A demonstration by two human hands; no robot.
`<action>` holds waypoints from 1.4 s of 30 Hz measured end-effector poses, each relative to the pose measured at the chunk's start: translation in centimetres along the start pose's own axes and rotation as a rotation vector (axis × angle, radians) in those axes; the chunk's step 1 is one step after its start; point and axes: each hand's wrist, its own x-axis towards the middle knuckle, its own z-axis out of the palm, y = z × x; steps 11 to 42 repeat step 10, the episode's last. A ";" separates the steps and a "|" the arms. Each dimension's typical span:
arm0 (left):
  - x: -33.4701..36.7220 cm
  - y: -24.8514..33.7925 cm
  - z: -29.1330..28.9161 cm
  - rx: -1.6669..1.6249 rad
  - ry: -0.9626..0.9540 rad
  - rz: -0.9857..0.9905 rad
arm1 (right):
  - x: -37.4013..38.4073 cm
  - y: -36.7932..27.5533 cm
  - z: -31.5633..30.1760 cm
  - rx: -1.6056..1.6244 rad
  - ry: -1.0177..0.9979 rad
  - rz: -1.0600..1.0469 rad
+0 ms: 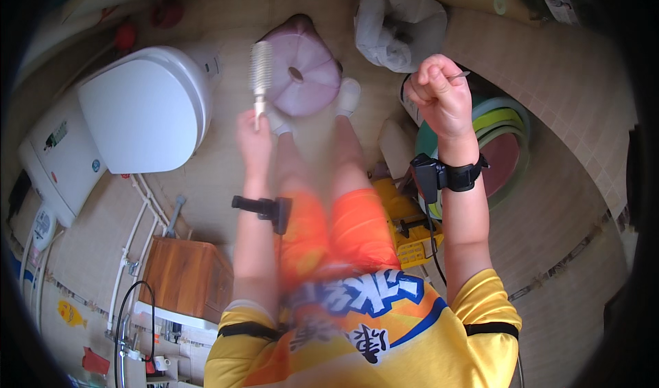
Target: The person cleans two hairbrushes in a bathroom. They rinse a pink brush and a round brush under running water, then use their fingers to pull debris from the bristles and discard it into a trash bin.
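My left hand [255, 139] is closed around the handle of a pale round hairbrush [261, 69], its bristled barrel pointing away from me. Out to the right, my right hand [443, 96] is raised and curled shut. A thin grey pointed tip [459, 76] sticks out beside its fingers; the rest of that thing is hidden in the hand. Each wrist wears a black strap with a small box, the left strap [264, 211] and the right strap [456, 175].
A closed white toilet [147, 113] stands at the left. Ahead lie a pinkish round cushion [302, 72] and a lined waste bin [398, 27]. Stacked basins [504, 158] and a yellow plastic thing [405, 233] are at the right. A wooden cabinet [182, 275] sits at the lower left.
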 end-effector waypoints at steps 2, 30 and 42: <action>0.7 -1.1 -0.7 -0.041 0.048 -0.145 | 0.6 0.1 -2.2 0.043 0.062 -0.002; 0.7 1.7 -2.5 -0.308 0.027 -0.395 | 3.8 5.6 -17.0 -0.946 0.716 0.128; 0.7 1.7 -2.5 -0.308 0.027 -0.395 | 3.8 5.6 -17.0 -0.946 0.716 0.128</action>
